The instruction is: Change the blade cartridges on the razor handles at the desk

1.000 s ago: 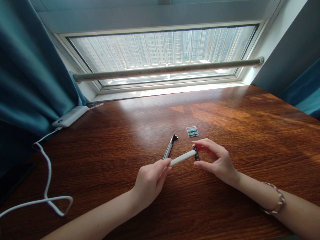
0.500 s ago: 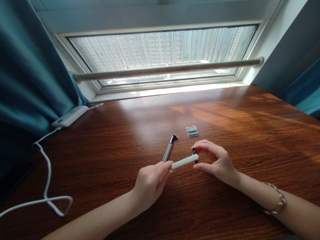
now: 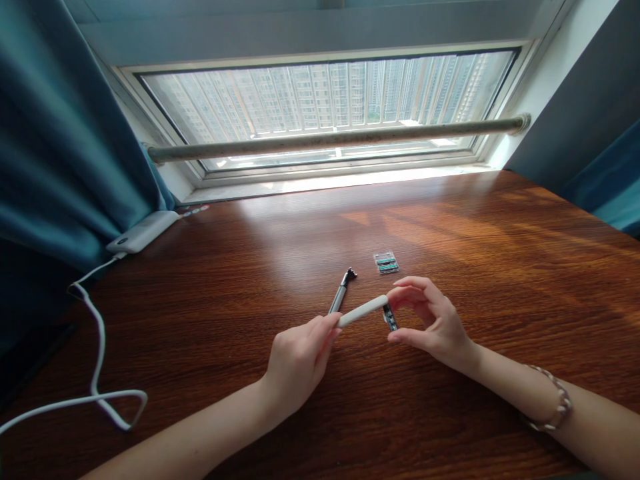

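Observation:
My left hand point(image 3: 303, 353) is closed around one end of a slim white stick point(image 3: 364, 311) with a rounded tip; what kind of tool it is I cannot make out. The tip lies against or just over the upper end of a small black razor cartridge point(image 3: 390, 318). Thumb and fingertips of my right hand point(image 3: 435, 317) pinch that cartridge by its two ends, holding it tilted above the table. Behind my left hand lies a grey razor handle point(image 3: 341, 295) with a black head, its lower end hidden. Farther back is a clear case point(image 3: 386, 262) with green-striped cartridges.
Everything lies on a dark brown wooden table point(image 3: 240, 267). A white box-shaped device point(image 3: 143, 233) stands at the back left, with a white cable point(image 3: 97, 347) running down the left side. Beyond the table are a window with a bar point(image 3: 340, 139) and blue curtains point(image 3: 75, 120).
The white stick's tip has shifted up and slightly left, from the cartridge's middle to its upper end. More of the cartridge shows now. Both hands keep their grip.

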